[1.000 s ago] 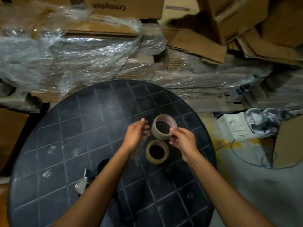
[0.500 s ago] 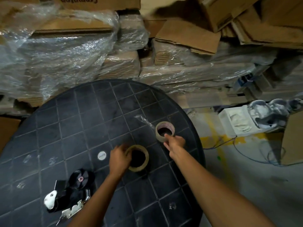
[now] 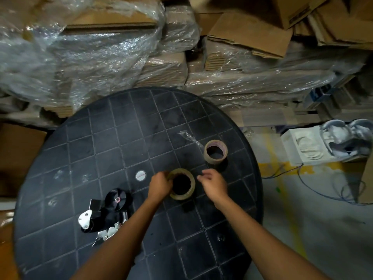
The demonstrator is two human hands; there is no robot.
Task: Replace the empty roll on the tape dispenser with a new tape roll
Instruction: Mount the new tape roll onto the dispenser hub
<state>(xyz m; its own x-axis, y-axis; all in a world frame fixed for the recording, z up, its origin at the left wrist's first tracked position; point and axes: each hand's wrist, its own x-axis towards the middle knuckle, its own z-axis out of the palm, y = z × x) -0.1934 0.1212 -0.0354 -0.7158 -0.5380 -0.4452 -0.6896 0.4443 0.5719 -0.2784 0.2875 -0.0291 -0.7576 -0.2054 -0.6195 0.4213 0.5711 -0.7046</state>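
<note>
The hands framed the new tape roll (image 3: 182, 184) from either side: the left hand (image 3: 160, 185) was curled over its left rim, fingers closed on the edge, while the right hand (image 3: 214, 183) hovered just to its right, fingers loosely bent and holding nothing (slightly blurred, so whether a fingertip touched the roll could not be told). The roll lay flat on the round dark bench (image 3: 80, 158), its hole facing up, so its axis stood vertical. The tape dispenser (image 3: 105, 213) lay on its side to the left of the hands and nearer the person, well apart from the roll, its bare black hub turned upward. That was the relation the coming move seemed to turn on: the roll would have to travel left and toward the body, and the left hand, already gripping it and nearer the dispenser, looked best placed to carry it. The empty roll (image 3: 215, 152), a thin cardboard ring, stood tilted beyond the right hand with a scrap of clear film (image 3: 188, 136) beside it, and a small white disc (image 3: 140, 175) lay near the left hand.
</note>
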